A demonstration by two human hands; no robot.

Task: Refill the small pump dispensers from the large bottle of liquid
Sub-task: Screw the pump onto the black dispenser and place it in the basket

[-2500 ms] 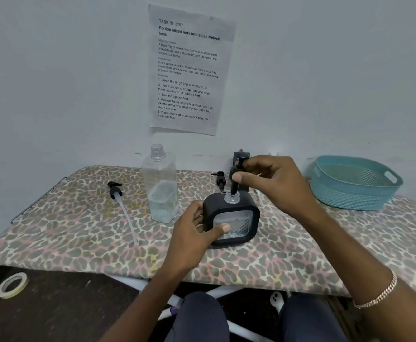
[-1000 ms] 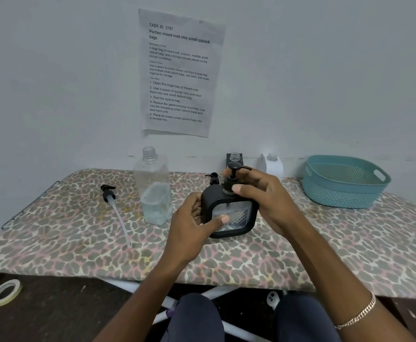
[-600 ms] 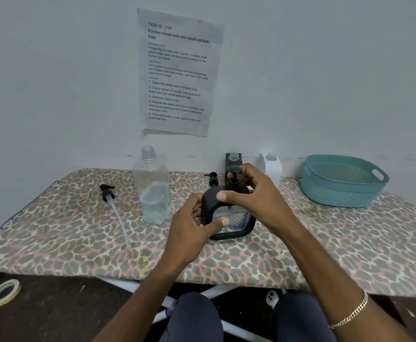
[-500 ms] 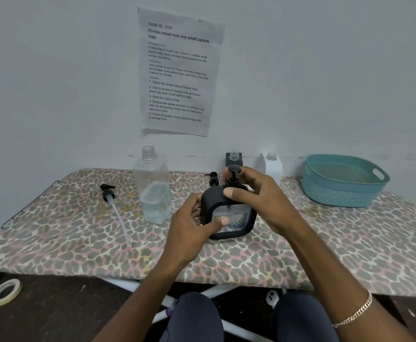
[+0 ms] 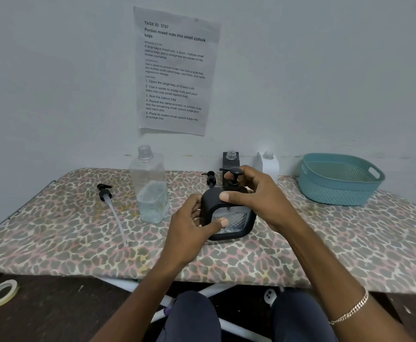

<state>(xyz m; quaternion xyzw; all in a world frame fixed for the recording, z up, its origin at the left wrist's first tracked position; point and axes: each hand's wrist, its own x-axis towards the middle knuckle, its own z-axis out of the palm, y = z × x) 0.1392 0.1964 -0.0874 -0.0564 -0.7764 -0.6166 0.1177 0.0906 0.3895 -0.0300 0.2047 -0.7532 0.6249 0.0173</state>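
my left hand (image 5: 189,228) wraps the black dispenser (image 5: 237,222) body, right hand (image 5: 261,201) fingers pinch its pump (image 5: 235,174). looks rigid, prob slick, so I'd grip the sides.

Light: soft, cool, evenly bright across the pale grey wall (image 5: 53,82); source unseen.
Shadows: faint on my leopard-print table (image 5: 53,243); the dark brown floor (image 5: 53,312) beneath is dim.
Glare: small glints on the black square pump dispenser (image 5: 208,201), in its clear window.
Focus: the fine text on the white printed paper sheet (image 5: 177,70) is smeared.
Distortion: the table edge bows toward the corners.
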